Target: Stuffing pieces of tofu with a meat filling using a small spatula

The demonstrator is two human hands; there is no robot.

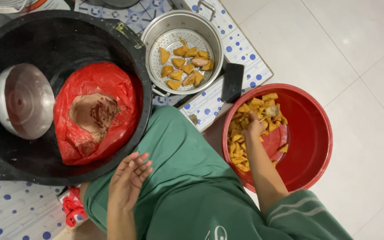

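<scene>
A: Floor point(334, 40)?

B: Large pale glossy tiles with thin grout lines, running out beyond the fingers toward the upper right. Soft, even light; a faint sheen, no hard shadows.

A: And under the work area?

B: A white mat point(245, 53) printed with blue dots and blue floral squares lies up and left of the fingers. Its edge cuts diagonally across the tiles. More of the same dotted mat shows at lower left, well apart from the fingers.

A: Walls, windows, furniture?

B: Out of frame; view looks straight down.
</scene>
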